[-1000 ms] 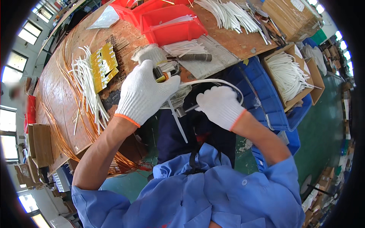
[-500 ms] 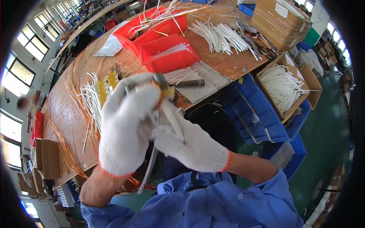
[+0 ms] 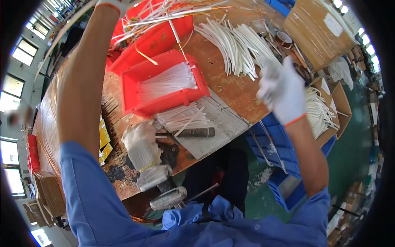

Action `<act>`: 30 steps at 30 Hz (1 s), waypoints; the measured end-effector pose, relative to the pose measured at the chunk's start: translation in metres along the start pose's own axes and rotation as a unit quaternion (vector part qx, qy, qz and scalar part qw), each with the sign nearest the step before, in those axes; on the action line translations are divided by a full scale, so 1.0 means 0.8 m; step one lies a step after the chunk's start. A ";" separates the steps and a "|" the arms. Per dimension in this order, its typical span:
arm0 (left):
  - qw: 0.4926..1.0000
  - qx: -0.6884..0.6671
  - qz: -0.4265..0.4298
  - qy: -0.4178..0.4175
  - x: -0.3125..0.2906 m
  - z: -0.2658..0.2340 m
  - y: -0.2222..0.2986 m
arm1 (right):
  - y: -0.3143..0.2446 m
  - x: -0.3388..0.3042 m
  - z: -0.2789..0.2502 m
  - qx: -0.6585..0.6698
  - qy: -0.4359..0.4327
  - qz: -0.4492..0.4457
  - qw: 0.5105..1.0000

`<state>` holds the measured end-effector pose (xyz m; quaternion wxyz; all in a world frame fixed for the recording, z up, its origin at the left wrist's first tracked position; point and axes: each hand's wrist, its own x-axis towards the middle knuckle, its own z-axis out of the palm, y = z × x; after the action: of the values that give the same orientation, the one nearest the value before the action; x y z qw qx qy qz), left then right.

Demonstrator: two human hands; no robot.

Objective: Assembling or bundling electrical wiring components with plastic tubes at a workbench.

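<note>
My left arm stretches far forward, and its gloved left hand (image 3: 114, 4) is cut off at the top edge, so its fingers are hidden. It is nearest the far red bin (image 3: 160, 41), which is heaped with white tubes and copper wires. My gloved right hand (image 3: 284, 94) is over the table's right edge with its fingers apart, somewhat blurred, and nothing visible in it. Just beyond it lie bundles of white tubes (image 3: 232, 47). Between my arms stands the near red bin (image 3: 154, 105), with thin white strips (image 3: 168, 80) inside.
A cloth-wrapped fixture (image 3: 142, 150) sits at the table's near edge, beside short white tubes (image 3: 187, 117) and a dark cylinder (image 3: 197, 132). Yellow pieces (image 3: 105, 142) lie left. At right are a large carton (image 3: 317, 31), a tape roll (image 3: 284, 38) and a blue crate (image 3: 267, 142).
My hands were together over the near table edge, around a white tube and a copper-coloured part. They have parted, the left reaching far forward, the right moving right. The view has shifted.
</note>
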<state>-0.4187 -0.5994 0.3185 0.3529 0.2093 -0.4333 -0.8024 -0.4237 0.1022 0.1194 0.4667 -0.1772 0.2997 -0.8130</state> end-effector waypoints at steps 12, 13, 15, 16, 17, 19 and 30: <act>0.584 0.680 0.356 -0.265 -0.303 0.074 -0.211 | 0.146 0.045 0.015 -0.802 -0.102 -0.050 0.586; 0.776 0.541 0.099 -0.308 -0.372 0.079 -0.223 | 0.142 0.047 0.012 -0.837 -0.104 0.010 0.537; 0.607 0.695 0.116 -0.368 -0.462 0.091 -0.230 | 0.143 0.046 0.014 -0.868 -0.111 0.023 0.483; 0.514 0.746 0.123 -0.404 -0.479 0.064 -0.246 | 0.151 0.044 0.011 -0.876 -0.129 0.010 0.464; 0.517 0.748 0.121 -0.399 -0.485 0.036 -0.256 | 0.160 0.040 0.007 -0.884 -0.146 -0.003 0.445; 0.407 0.789 0.076 -0.454 -0.491 -0.012 -0.259 | 0.174 0.048 0.024 -0.878 -0.170 0.061 0.443; 0.547 0.760 0.049 -0.347 -0.436 0.002 -0.239 | 0.158 0.106 0.024 -0.851 -0.262 0.053 0.452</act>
<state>-0.2622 -0.2660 0.1688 -0.0776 0.0829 -0.9797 -0.1654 -0.3728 -0.0263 0.0522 0.1817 -0.6743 0.7145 -0.0409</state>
